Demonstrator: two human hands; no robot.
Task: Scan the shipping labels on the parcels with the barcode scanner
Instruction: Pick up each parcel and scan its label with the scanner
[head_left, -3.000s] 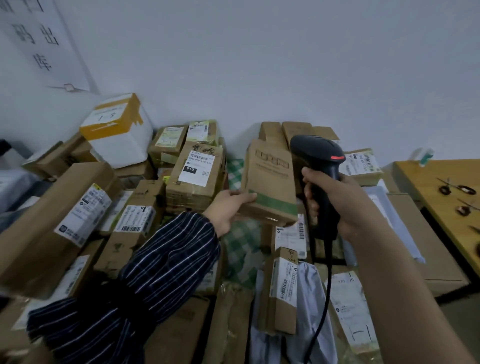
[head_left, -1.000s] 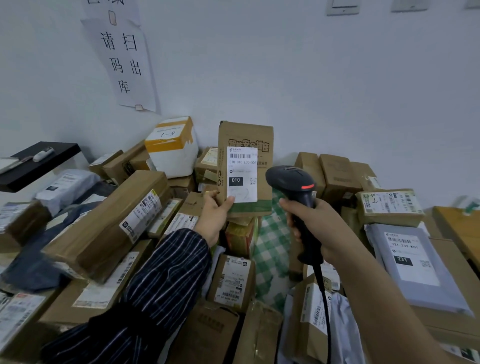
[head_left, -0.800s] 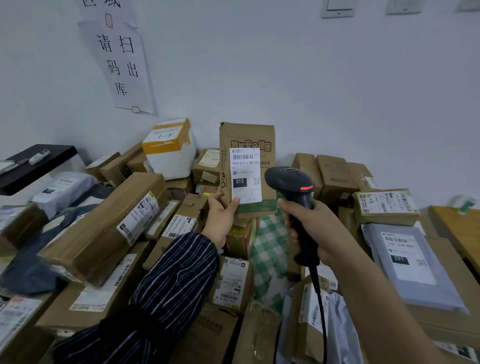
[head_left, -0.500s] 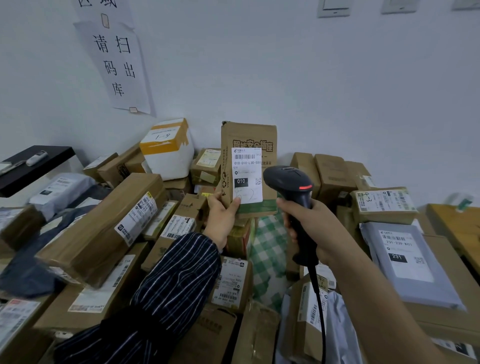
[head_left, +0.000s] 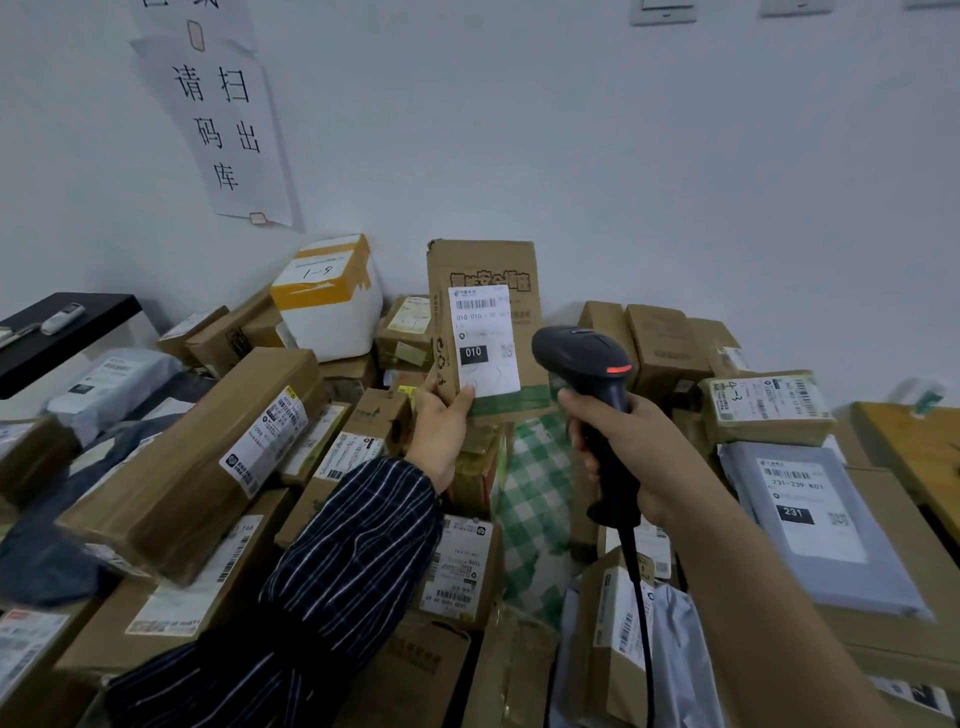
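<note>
Turned over lately, the cardboard parcel (head_left: 483, 265) stands upright mid-frame, shipping label (head_left: 483, 338) facing me
My left hand (head_left: 441, 431) pinches its lower corner; my right hand (head_left: 628, 452) grips the barcode scanner (head_left: 582, 353) just beside it, and I'd swing its nose onto the barcode

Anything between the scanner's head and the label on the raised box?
Nothing blocks it in the head view: only bare cardboard of the held box shows between the label and the barcode scanner.

The parcel heap (head_left: 182, 467) is being viewed closely from a head-worn camera being aimed forward and downward, wall (head_left: 623, 156) at twelve o'clock.
</note>
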